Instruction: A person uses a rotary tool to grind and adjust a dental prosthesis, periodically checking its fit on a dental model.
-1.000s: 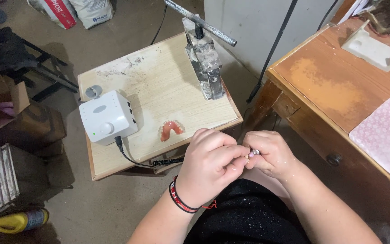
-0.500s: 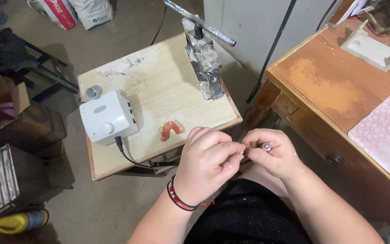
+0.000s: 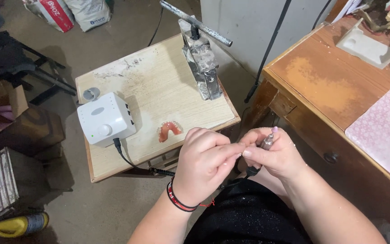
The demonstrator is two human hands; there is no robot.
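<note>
My right hand [image 3: 274,156] grips a slim metal handpiece [image 3: 267,142] with a black cable running from its lower end. My left hand [image 3: 204,165], with a red and black bracelet at the wrist, pinches at the tip of that handpiece with thumb and forefinger. Both hands meet above my lap, just off the front edge of a small wooden table [image 3: 159,86]. A pink denture [image 3: 170,130] lies on that table near its front edge, close to my left hand. A white control box [image 3: 106,118] sits at the table's left, its black cable leading toward my hands.
A metal press [image 3: 201,58] with a long handle stands at the table's back right. A wooden desk [image 3: 321,86] with a pink mat [image 3: 384,131] and a white tray [image 3: 369,45] is at the right. Bags, boxes and a yellow bottle [image 3: 19,224] lie on the floor.
My hands have shifted slightly right and the handpiece has tilted more upright in my right hand. My left fingers stay on its tip.
</note>
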